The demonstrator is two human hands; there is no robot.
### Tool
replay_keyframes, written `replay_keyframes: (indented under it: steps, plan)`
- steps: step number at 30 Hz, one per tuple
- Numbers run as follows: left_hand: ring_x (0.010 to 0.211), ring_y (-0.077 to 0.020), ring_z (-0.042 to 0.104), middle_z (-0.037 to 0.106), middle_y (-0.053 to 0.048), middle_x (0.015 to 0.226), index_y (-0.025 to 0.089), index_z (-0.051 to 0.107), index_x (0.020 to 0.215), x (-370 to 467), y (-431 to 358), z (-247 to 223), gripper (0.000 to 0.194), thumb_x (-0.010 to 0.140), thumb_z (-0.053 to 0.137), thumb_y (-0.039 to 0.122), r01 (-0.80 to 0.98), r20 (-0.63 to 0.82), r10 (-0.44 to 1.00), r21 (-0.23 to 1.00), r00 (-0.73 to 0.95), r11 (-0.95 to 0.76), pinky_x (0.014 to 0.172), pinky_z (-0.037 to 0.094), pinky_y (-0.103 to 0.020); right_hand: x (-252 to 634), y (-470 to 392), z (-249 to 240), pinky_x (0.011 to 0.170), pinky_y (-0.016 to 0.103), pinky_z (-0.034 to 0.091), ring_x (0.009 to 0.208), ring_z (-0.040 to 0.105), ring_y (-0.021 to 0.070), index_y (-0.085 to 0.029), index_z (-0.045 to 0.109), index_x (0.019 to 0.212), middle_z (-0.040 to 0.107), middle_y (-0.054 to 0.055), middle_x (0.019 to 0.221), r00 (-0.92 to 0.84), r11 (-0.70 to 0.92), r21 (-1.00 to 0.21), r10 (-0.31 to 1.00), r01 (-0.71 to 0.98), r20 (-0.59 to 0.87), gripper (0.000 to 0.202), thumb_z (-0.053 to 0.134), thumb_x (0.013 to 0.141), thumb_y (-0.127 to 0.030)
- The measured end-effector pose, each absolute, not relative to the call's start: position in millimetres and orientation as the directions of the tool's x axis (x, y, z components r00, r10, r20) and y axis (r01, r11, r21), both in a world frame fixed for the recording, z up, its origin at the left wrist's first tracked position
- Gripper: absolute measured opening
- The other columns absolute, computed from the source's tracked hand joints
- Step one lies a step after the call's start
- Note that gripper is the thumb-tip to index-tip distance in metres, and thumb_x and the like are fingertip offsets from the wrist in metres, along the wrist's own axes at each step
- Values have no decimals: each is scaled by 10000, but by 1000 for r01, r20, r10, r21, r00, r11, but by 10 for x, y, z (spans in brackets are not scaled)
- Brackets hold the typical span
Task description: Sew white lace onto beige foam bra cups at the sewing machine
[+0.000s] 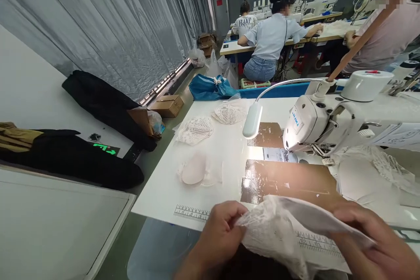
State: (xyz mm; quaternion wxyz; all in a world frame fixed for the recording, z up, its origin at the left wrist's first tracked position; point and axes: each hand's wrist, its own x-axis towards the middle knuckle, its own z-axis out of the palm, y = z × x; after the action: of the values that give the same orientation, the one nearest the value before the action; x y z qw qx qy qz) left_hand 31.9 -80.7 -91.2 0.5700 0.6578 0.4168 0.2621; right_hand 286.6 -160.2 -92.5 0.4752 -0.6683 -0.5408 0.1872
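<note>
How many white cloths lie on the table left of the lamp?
3: first cloth by the blue bag, second left of that, third nearest the ruler marks. More may hide underneath.

one head-worn camera looks forward and down, close over the white tabletop.

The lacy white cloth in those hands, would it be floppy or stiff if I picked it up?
Probably floppy at the edge: the lacy white cloth crumples and droops between the left hand and right hand. Its smooth part may be a bit firmer, since it keeps a gentle curve. It's likely light, because the lace looks thin.
</note>
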Motion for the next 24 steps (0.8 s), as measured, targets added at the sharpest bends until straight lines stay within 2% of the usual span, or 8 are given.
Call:
replay_keyframes:
  steps: [3,5,7,10,12,17,20,24]
  plan:
    - [943,-227,595,617,-108,1089,194,594,1245,470,-877,-895,519,827,635,498,-149,-25,597,959,802,240,827,458,-327,2702,-1434,-947,679,282,479,771,579,199,-235,593,822,624,28,880,1,-57,-969,998,239,-59,173,582,843,-406]
    - [1140,-294,549,451,-114,1389,330,326,1452,560,-906,-915,881,709,754,530,-283,89,454,881,886,379,901,453,-384,2581,-1353,-969,656,280,477,695,563,174,-224,598,821,607,2,765,-189,-264,-964,948,-15,-257,193,572,855,-413]
    - [1132,-297,563,299,-96,1507,414,220,1469,573,-906,-957,1044,618,808,557,-348,149,438,839,887,419,786,506,-326,2511,-1331,-1001,651,280,468,662,561,159,-214,609,858,606,-12,704,-300,-416,-882,890,-221,-344,189,613,838,-403]
    - [892,-183,606,346,-114,1476,366,314,1448,476,-877,-1004,930,663,741,624,-354,79,680,894,729,275,589,467,-201,2488,-1367,-1051,619,259,442,643,548,138,-185,630,845,614,-9,703,-391,-486,-772,858,-408,-333,214,738,750,-343]
    - [868,-170,580,461,-122,1382,285,399,1418,415,-871,-1002,865,682,757,567,-228,-17,796,954,605,193,674,471,-225,2478,-1391,-1073,604,240,428,631,525,119,-172,631,779,606,-14,708,-400,-479,-755,863,-448,-310,221,794,693,-293]
    - [913,-250,606,668,-121,1003,124,602,1224,460,-934,-971,542,784,701,424,-88,-179,693,940,698,331,810,462,-326,2403,-1388,-1072,653,234,474,752,599,145,-302,594,1002,661,-26,868,-10,-268,-797,950,-541,-312,405,822,668,-322]
    - [886,-238,620,691,-95,926,126,652,1123,507,-959,-1004,425,794,698,392,-147,-165,752,932,638,330,781,456,-300,2426,-1383,-1054,748,273,502,833,627,178,-326,590,1096,680,1,936,170,-192,-868,939,-459,-298,450,785,698,-407]
    - [914,-240,626,707,-88,936,136,678,1063,524,-967,-1055,327,813,694,347,-165,-184,787,926,588,339,812,453,-306,2555,-1389,-1039,599,274,490,650,596,196,-238,677,768,643,13,688,123,-233,-943,956,-236,-267,314,612,807,-544]
